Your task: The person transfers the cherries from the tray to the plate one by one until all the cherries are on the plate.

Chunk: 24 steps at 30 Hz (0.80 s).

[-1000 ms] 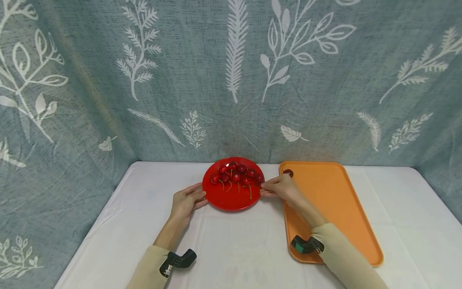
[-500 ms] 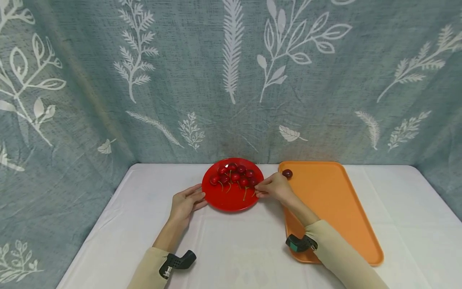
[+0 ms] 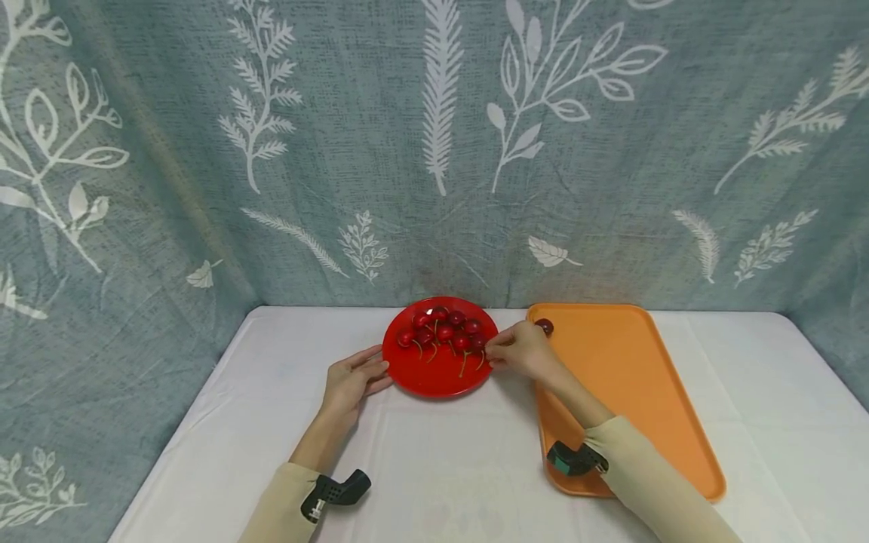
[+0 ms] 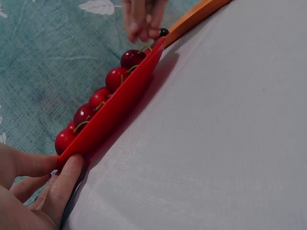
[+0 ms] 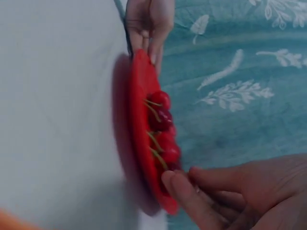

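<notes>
A round red plate (image 3: 434,381) holds several red cherries (image 3: 444,332) with green stems, bunched in its back half. My left hand (image 3: 345,383) grips the plate's left rim; in the left wrist view the fingers (image 4: 69,167) and thumb lie on both sides of the edge. My right hand (image 3: 523,351) hovers at the plate's right rim, its fingertips close beside a dark cherry (image 3: 477,342). In the right wrist view its thumb and fingers (image 5: 182,184) partly cover that cherry, and nothing is visibly held between them.
An orange tray (image 3: 624,392) lies to the right of the plate, under my right forearm. One dark cherry (image 3: 545,326) sits in its back left corner. A white cloth (image 3: 448,467) covers the table, and a blue-green leaf-patterned curtain (image 3: 380,136) stands behind.
Since a second ago, the rightmost cherry on the plate has moved slightly left and nearer. My right hand first moved in over the plate, then back slightly right. The left hand stays put.
</notes>
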Motion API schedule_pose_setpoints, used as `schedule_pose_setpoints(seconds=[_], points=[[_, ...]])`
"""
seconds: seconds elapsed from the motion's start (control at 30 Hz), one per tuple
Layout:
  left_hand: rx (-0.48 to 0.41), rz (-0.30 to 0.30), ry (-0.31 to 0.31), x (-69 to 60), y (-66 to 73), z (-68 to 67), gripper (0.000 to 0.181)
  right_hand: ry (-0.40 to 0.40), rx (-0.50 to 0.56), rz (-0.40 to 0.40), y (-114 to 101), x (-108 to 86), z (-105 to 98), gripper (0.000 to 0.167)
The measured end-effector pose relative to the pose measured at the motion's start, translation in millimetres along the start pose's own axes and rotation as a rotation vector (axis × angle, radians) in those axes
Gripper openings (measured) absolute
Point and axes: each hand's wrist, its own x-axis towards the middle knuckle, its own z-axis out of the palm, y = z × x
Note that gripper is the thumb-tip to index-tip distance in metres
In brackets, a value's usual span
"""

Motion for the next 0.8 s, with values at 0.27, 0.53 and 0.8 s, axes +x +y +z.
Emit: schedule_pose_setpoints(seconds=[0.27, 0.53, 0.8], points=[[-0.013, 0.013, -0.004, 0.0, 1.2, 1.5, 0.045, 0.078, -0.418, -0.327, -6.2, 8.3, -50.7, 0.011], [-0.001, 0.005, 0.007, -0.5, -2.0, 1.0, 0.045, 0.03, -0.638, -0.457, 35.7, 34.0, -90.2, 0.021], [0.004, 0.018, 0.011, -0.5, -2.5, 0.1, 0.045, -0.041, -0.688, -0.596, 55.6, 38.6, -92.0, 0.03]])
